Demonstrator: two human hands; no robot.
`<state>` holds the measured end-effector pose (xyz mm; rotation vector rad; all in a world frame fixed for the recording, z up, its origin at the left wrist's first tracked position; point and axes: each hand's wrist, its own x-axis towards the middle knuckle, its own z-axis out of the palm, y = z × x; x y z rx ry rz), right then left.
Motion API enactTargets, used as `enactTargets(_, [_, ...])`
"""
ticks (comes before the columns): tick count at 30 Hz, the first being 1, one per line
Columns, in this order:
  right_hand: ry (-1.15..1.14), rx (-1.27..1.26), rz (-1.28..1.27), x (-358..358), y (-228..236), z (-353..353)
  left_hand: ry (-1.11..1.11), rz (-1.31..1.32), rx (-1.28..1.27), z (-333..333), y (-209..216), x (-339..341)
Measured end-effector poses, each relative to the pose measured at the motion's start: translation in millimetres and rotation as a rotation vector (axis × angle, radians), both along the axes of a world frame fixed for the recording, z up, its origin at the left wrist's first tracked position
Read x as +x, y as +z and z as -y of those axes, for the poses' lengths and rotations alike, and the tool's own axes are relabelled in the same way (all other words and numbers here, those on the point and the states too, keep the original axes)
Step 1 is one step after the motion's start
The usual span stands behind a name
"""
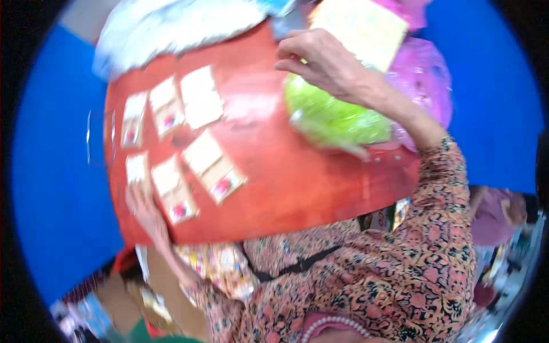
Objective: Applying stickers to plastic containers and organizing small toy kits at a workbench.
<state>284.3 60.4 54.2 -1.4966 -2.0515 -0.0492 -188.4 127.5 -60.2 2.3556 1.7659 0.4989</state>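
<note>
Several small tan-and-white cards or packets lie in two rows on the red tabletop [269,188]. Most have a pink-red spot at the lower end. My left hand [146,211] rests on the front-left card [137,168], fingers stretched out and slightly blurred. Beside it are the middle front card [173,186] and the right front card [214,168]. Farther back lies an all-white piece [201,97]. My right hand [326,60] is raised above a green plastic bag [337,114], fingers curled in a pinch; whatever is between them does not show.
A clear plastic-wrapped white bundle [183,28] covers the back left of the table. At the back right are a pale yellow sheet [360,28] and a pink plastic bag [423,80]. A bag of colourful pieces [220,266] sits below the front edge. Another person [494,214] is at the right.
</note>
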Motion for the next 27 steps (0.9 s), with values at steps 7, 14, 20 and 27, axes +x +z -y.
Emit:
enactTargets(7, [-0.456, -0.009, 0.267, 97, -20, 42, 0.004, 0.076, 0.013, 2, 4, 14])
enactTargets(14, [-0.432, 0.005, 0.435, 179, -72, 41, 0.044, 0.219, 0.181, 8, 1, -6])
enactTargets(20, [-0.878, 0.127, 0.474, 298, -64, 37, 0.230, 0.467, 0.208, 32, 20, -2])
enactTargets(27, [-1.026, -0.312, -0.656, 335, -67, 34, 0.220, 0.529, 0.180, 48, 28, 7])
